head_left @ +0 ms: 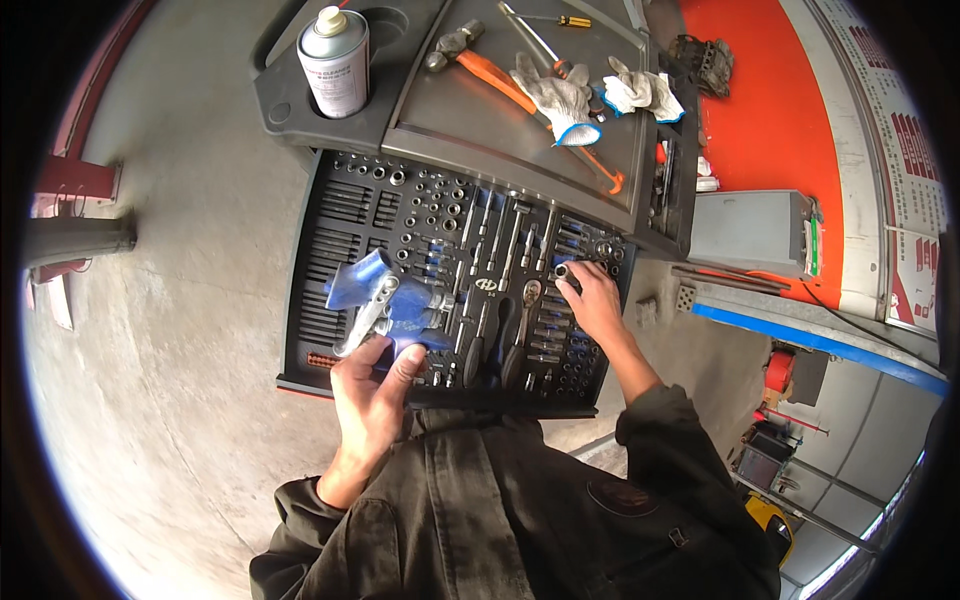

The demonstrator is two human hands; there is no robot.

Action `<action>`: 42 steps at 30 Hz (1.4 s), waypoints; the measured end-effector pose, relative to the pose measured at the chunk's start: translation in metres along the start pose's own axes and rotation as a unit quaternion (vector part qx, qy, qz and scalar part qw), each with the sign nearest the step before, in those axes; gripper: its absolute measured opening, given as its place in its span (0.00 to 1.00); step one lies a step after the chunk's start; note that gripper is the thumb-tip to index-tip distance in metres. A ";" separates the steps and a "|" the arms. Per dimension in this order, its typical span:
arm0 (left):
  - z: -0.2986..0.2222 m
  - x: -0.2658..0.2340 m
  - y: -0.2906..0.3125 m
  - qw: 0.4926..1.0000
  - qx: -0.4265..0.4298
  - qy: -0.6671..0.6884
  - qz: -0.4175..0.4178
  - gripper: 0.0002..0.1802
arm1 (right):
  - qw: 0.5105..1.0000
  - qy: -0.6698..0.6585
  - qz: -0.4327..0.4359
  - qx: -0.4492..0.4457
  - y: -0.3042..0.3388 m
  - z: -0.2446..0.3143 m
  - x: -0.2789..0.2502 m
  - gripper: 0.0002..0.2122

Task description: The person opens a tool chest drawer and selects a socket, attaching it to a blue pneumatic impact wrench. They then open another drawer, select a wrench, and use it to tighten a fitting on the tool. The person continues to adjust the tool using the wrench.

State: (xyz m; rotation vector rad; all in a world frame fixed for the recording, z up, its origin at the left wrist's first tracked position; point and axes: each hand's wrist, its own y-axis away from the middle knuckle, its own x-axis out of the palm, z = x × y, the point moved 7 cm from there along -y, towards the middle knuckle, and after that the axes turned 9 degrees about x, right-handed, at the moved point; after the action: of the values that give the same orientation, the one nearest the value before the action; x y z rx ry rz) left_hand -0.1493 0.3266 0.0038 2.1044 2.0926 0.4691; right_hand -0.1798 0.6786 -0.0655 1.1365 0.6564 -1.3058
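My left hand (378, 392) is closed on a silver wrench-like tool (368, 316) bundled with blue pieces (405, 300); their exact kind is blurred. Short metal cylinders, like sockets, stick out at the bundle's right side. The bundle hangs above the left half of an open tool drawer (335, 265). Over the drawer's right half, my right hand (594, 298) pinches a small dark socket (564, 272) between thumb and fingers. Ratchets (520, 325), extension bars, bits and several sockets (433, 208) lie in the drawer's black fitted tray.
On the cabinet top (440, 110) lie a hammer (490, 78) with an orange handle, work gloves (560, 95) and a yellow-handled screwdriver (574, 21). A spray can (334, 65) stands in the holder at left. A blue-edged metal beam (820, 335) extends to the right.
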 end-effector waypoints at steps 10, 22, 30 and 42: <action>-0.013 0.017 -0.009 0.999 0.013 -0.005 0.047 0.10 | 0.932 -0.351 0.090 0.014 0.050 0.128 -0.042 0.16; -0.009 0.012 -0.005 0.998 0.005 0.037 0.055 0.12 | 0.928 -0.359 0.092 -0.040 0.059 0.179 -0.041 0.16; -0.012 0.007 0.002 0.998 0.020 0.048 0.044 0.12 | 0.906 -0.421 0.033 -0.027 0.063 0.179 -0.040 0.15; -0.011 0.001 0.011 0.998 0.041 0.027 0.031 0.13 | 0.942 -0.324 -0.017 -0.087 0.071 0.201 -0.054 0.15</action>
State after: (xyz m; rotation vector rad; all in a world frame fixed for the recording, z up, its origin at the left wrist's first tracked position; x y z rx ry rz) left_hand -0.1421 0.3264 0.0174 2.2320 2.1153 0.4597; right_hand -0.1656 0.5098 0.0742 0.4972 0.2895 -1.5097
